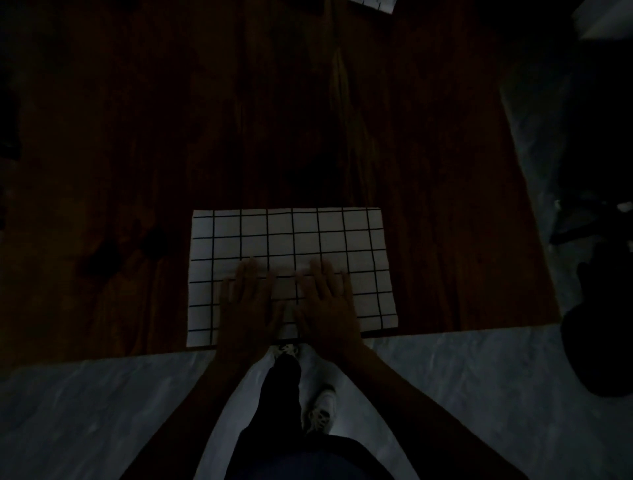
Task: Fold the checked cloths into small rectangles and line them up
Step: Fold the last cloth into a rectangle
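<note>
Left hand [247, 301] and right hand [327, 303] are lying flat, fingers straight, pressing side by side on the checked cloth [342, 236]; the table [137, 154] is lying beneath.

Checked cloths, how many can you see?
2. One checked cloth lies flat at the table's near edge under both hands. A corner of another cloth peeks in at the far edge. More may be out of view.

Both forearms reach forward from the near edge. Left hand [248, 301] and right hand [325, 301] lie palm-down, side by side, fingers straight and pointing far, thumbs angled inward.
</note>
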Demonstrator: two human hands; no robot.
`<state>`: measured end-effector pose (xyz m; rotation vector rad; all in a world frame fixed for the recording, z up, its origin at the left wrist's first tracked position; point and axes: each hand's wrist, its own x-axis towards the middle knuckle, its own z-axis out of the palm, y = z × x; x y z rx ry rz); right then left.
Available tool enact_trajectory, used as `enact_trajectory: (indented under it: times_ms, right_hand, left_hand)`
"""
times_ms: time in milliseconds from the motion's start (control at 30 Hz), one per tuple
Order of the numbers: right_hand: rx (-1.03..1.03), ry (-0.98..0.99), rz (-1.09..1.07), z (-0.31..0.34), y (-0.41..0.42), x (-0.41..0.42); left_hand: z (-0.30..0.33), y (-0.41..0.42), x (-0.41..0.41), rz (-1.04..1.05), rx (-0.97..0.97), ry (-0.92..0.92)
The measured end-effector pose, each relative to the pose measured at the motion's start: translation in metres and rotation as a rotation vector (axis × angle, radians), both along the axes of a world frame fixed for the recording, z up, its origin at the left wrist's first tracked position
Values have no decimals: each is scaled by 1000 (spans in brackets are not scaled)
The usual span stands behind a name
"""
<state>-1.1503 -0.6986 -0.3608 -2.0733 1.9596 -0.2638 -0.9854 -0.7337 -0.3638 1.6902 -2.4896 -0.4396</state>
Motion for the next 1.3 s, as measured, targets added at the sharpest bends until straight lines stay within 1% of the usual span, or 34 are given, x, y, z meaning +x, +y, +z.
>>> enact_trajectory:
  times_ms: [100, 200, 300, 367, 433, 500, 533, 633, 667, 733, 800, 867, 933, 1033, 1167, 1233, 1300]
  right_hand:
    - [29, -60, 24, -4, -11, 12]
    - [81, -4, -8, -10, -5, -4]
    - [100, 38, -121, -10, 12, -48]
    - [115, 67, -154, -7, 21, -67]
    - [118, 75, -170, -4, 22, -68]
    - [115, 53, -203, 1, 18, -55]
    - [95, 49, -177, 4, 14, -46]
    - [44, 8, 10, 2, -4, -7]
    - [48, -15, 53, 0, -11, 7]
    - [73, -32, 83, -6, -17, 22]
    - [64, 1, 60, -10, -13, 9]
    - [61, 22, -67, -12, -1, -24]
    - [71, 48, -164, -9, 9, -58]
    - [120, 90, -140, -4, 13, -78]
    - [58, 84, -232, 3, 13, -57]
    - [18, 65, -170, 4, 4, -30]
    - [24, 36, -41, 0, -9, 6]
  left_hand:
    - [-8, 0, -5, -68, -1, -17]
    - [-12, -3, 8, -10, 51, -68]
    - [-7, -5, 30, 52, 51, -52]
    - [-5, -6, 39, 66, 56, -58]
    - [-2, -7, 38, 87, 61, -57]
    - [3, -7, 28, 63, 49, -69]
    - [6, -6, 20, 27, 37, -80]
    - [5, -3, -9, -67, 16, -70]
    - [2, -2, -16, -73, 24, -66]
    - [-7, 0, -14, -68, 37, -119]
    - [-10, 1, 5, -19, 52, -122]
    - [-9, 2, 30, 46, 37, -73]
    - [-7, 3, 46, 94, 21, -92]
    - [-6, 2, 50, 127, 30, -106]
    - [3, 0, 44, 82, -9, -126]
    - [9, -5, 26, 54, -43, -106]
    - [7, -9, 2, 20, -7, -39]
